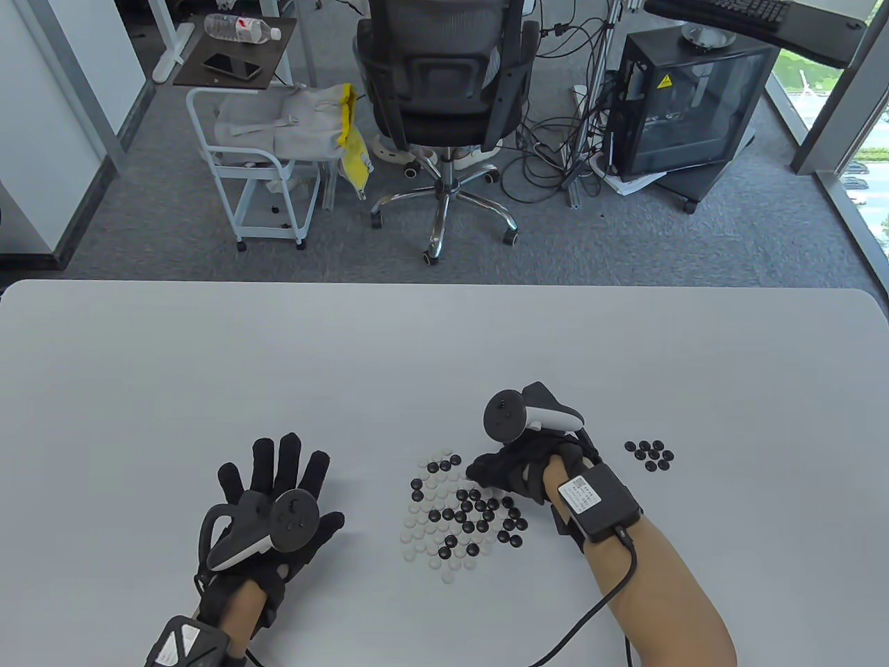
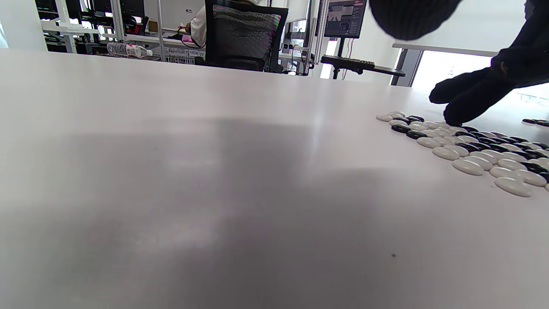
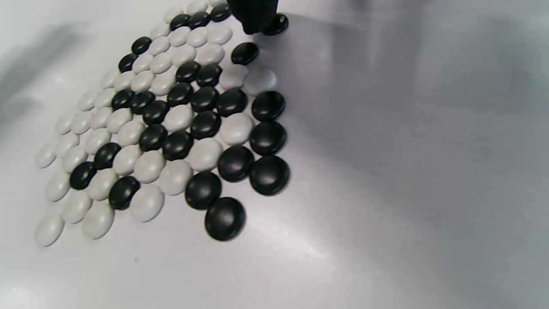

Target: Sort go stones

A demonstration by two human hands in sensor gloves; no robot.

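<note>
Hiding perhaps one black stone (image 3: 276,24) (cropped): right-hand fingers (image 3: 254,15).

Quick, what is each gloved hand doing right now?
Left hand: open, fingers spread, resting flat on the table.
Right hand: fingers curled down over the mixed stones; cannot tell if it grips one.

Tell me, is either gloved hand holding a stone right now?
Left hand lies flat, holding nothing. Right hand has a fingertip on a black stone; actual grip unclear.
</note>
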